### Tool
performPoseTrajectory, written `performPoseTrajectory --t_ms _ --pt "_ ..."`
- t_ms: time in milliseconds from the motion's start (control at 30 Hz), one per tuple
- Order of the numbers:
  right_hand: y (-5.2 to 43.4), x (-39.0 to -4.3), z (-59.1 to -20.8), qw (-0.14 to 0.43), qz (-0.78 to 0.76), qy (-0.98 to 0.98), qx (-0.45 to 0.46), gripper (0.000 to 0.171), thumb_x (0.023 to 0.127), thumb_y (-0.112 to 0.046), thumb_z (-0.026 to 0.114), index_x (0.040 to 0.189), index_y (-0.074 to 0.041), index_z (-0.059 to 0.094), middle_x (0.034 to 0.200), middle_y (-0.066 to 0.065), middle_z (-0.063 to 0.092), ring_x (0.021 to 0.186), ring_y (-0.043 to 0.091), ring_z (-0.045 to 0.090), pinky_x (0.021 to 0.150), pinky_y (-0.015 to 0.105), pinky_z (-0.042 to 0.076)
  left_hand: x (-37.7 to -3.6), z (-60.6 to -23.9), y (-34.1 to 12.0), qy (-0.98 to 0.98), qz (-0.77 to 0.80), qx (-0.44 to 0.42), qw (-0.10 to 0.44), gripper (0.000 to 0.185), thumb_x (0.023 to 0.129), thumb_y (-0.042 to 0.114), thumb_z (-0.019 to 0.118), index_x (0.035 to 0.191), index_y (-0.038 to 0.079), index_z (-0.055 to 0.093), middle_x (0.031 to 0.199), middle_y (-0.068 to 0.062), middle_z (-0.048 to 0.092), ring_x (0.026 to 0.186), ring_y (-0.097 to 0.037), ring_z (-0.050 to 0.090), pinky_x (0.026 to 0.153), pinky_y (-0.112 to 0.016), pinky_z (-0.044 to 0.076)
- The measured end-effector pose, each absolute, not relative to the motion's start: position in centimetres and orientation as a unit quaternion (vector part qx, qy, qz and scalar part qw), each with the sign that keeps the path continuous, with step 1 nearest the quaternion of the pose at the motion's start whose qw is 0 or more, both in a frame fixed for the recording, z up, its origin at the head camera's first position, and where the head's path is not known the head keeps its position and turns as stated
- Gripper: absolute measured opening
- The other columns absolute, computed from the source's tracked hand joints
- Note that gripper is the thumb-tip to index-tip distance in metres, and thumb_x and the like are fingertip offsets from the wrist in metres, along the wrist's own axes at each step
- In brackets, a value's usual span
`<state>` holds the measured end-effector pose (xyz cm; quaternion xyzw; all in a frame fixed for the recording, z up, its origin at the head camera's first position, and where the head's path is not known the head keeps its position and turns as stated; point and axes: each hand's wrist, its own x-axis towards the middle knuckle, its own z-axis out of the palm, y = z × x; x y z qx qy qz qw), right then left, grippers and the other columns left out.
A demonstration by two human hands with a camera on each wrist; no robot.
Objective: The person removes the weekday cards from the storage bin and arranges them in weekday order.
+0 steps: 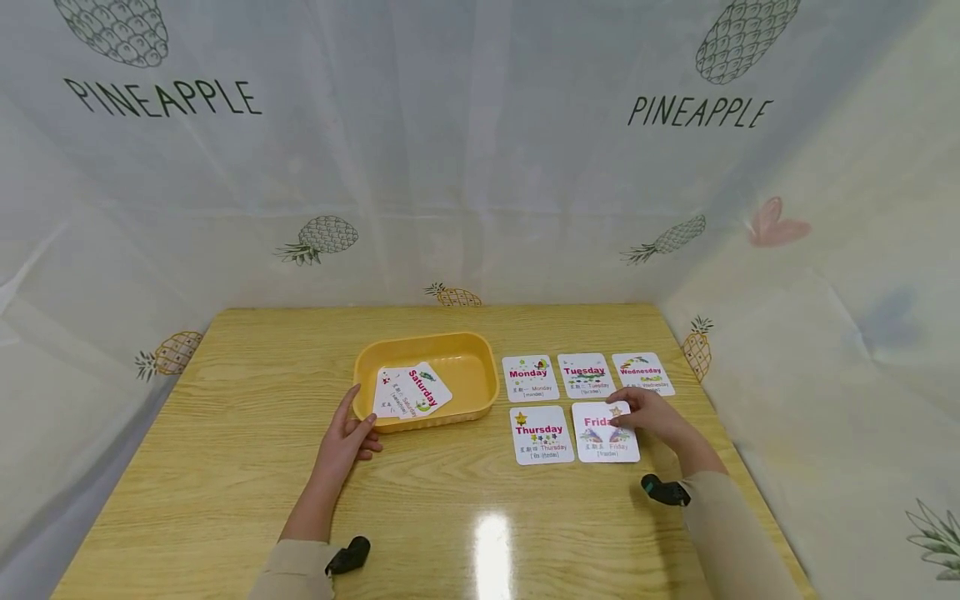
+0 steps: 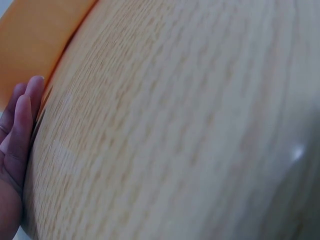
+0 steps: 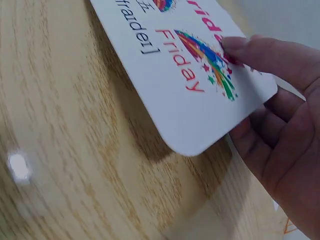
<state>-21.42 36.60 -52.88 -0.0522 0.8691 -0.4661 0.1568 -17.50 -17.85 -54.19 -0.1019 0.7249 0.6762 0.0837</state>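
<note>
1. Your right hand (image 1: 654,415) pinches the Friday card (image 1: 600,433) by its far right part; one digit lies on the printed face, with other fingers beneath the edge; in the right wrist view the card stands partly clear of the worktop (image 1: 255,400) and casts a shadow on it.
2. That Friday card is in the nearer row, just beside the Thursday card (image 1: 542,436) and to its right; your fingers hide the end of its big red word.
3. Beyond these two you have the farther row, left to right: the Monday card (image 1: 530,379), the Tuesday card (image 1: 587,377) and the Wednesday card (image 1: 642,372); all three lie face up.
4. Your left hand (image 1: 347,437) grips the yellow tray (image 1: 465,371) at its near left corner; the left wrist view shows fingers against the outside of its wall.
5. In the tray, left of its middle, you have the Saturday card (image 1: 431,392), turned at a slant; it overlaps a second card (image 1: 386,396), whose name you cannot read here.
6. Past the worktop hangs a pale curtain (image 1: 480,167) printed with pineapples; the tray stands to the left of both card rows.
</note>
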Motion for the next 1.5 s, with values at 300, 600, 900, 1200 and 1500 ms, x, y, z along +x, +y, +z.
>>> performPoseTrajectory --t_ms 300,600,900,1200,1500 --pt "35.4 -22.1 -52.7 0.134 -0.396 0.907 -0.054 0.032 0.082 -0.009 0.078 0.111 -0.001 0.065 0.107 0.016 0.057 0.087 0.025 0.045 0.073 0.036 0.038 -18.0 -55.8 -18.1 0.729 0.672 -0.102 0.079 0.068 0.1 0.021 0.058 0.156 0.031 0.021 0.089 -0.021 0.065 0.07 -0.028 0.069 0.059 -0.033 0.056" --pt "34.8 -22.0 -53.0 0.14 -0.363 0.92 -0.034 0.043 0.078 -0.012 0.083 0.115 -0.003 0.063 0.125 0.023 0.054 0.103 0.034 0.051 0.087 0.049 0.043 -17.8 -55.9 -18.0 0.744 0.659 -0.096 0.063 0.068 0.099 0.028 0.06 0.155 0.038 0.022 0.087 -0.018 0.064 0.07 -0.025 0.069 0.059 -0.03 0.056" --pt "34.1 -21.8 -53.4 0.124 -0.31 0.94 -0.06 0.057 0.067 -0.019 0.092 0.114 -0.001 0.065 0.125 0.031 0.046 0.116 0.047 0.044 0.097 0.059 0.037 -17.8 -56.1 -17.9 0.745 0.658 -0.096 0.057 0.067 0.099 0.027 0.061 0.153 0.041 0.024 0.086 -0.017 0.063 0.069 -0.025 0.069 0.059 -0.031 0.056" --pt "33.9 -21.4 -53.3 0.111 -0.272 0.954 -0.054 0.057 0.065 -0.02 0.092 0.114 -0.007 0.067 0.115 0.022 0.045 0.101 0.037 0.049 0.086 0.053 0.045 -17.9 -56.2 -18.0 0.744 0.659 -0.097 0.058 0.068 0.098 0.03 0.061 0.154 0.041 0.023 0.087 -0.018 0.064 0.068 -0.024 0.069 0.058 -0.03 0.056" --pt "34.0 -21.1 -52.9 0.112 -0.297 0.947 -0.054 0.054 0.068 -0.024 0.091 0.115 -0.008 0.068 0.12 0.023 0.043 0.106 0.039 0.048 0.087 0.054 0.043 -17.9 -56.2 -18.0 0.743 0.66 -0.094 0.059 0.068 0.099 0.029 0.06 0.154 0.04 0.023 0.087 -0.017 0.065 0.069 -0.026 0.069 0.058 -0.03 0.056"
